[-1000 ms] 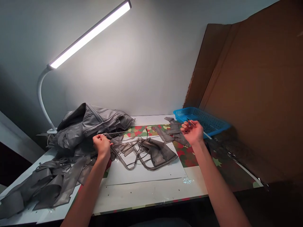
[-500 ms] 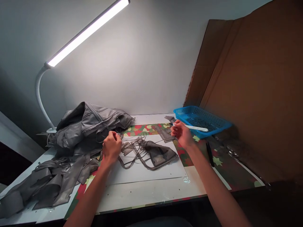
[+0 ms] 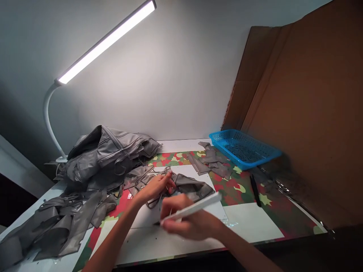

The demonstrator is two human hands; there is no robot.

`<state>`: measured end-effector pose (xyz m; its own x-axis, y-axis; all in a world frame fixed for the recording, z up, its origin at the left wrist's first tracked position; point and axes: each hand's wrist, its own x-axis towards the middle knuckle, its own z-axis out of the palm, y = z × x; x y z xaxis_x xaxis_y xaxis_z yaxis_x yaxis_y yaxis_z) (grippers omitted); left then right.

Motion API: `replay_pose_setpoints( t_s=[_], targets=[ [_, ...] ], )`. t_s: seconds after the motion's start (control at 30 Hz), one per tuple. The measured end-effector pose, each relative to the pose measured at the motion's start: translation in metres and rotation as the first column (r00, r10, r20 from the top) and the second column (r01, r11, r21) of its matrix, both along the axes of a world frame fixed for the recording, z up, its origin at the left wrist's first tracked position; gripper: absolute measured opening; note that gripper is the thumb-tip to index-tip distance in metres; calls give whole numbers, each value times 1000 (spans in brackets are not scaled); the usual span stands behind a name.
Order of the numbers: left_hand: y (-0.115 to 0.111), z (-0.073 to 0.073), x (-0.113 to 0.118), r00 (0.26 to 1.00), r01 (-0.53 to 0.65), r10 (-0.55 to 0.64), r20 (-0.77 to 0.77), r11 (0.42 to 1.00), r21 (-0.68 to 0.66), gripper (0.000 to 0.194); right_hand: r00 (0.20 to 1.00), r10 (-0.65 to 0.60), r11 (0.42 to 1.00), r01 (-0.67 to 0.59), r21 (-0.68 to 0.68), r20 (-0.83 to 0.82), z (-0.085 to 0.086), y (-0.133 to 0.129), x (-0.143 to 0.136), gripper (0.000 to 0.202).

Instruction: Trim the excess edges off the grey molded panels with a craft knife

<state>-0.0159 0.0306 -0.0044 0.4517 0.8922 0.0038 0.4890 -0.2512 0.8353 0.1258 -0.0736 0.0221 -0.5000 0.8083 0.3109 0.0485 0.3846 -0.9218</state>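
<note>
A white pen-like tool [image 3: 195,207] with a dark pointed tip is gripped in my right hand [image 3: 184,219], low over the white board [image 3: 144,219] near its front edge. My left hand [image 3: 159,186] reaches over the grey piece with thin straps [image 3: 193,187], its fingers bent at the straps' near end; whether it pinches a strap is hard to tell. The grey piece lies on the board, partly hidden behind both hands. Small grey scraps [image 3: 210,160] rest on the patterned sheet behind it.
At the left are a large grey bundle [image 3: 113,151] and loose grey strips [image 3: 76,223]. A blue basket [image 3: 246,151] sits at the back right, with a black tool [image 3: 255,190] before it. A lit lamp [image 3: 107,41] hangs above, and cardboard [image 3: 306,105] stands on the right.
My right hand has come down and left with the white tool, toward the board's front. My left hand has moved right onto the grey piece. More scraps show near the basket.
</note>
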Motion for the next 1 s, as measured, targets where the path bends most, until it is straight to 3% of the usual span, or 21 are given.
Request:
replay_pose_setpoints(
  t_s=[0.1,0.23,0.4,0.5,0.67,0.83,1.0],
  targets=[
    [-2,-7,-1,994,103,-104,-22,993,-52,29,982,2,993,-24,117,187,-11,-15,-17,11],
    [0,-8,-8,999,43,-43,-23,999,8,27,951,-132,977,77,201,278,-10,-15,-14,11],
    [2,0,-16,988,-155,157,6,967,200,22,930,-325,939,296,174,172,15,16,8,9],
    [-2,7,-17,975,-220,219,36,937,270,23,939,-339,938,333,92,58,14,48,18,11],
    [-7,11,-18,971,-238,217,104,930,280,25,948,-291,956,286,-63,-125,-9,80,18,19],
    [-7,10,-16,961,-207,162,223,958,198,24,953,-185,968,135,-212,-241,-13,70,14,17],
    [-6,7,-14,924,-153,123,361,987,55,18,940,-184,946,90,-311,-288,-9,61,14,10]
  ],
)
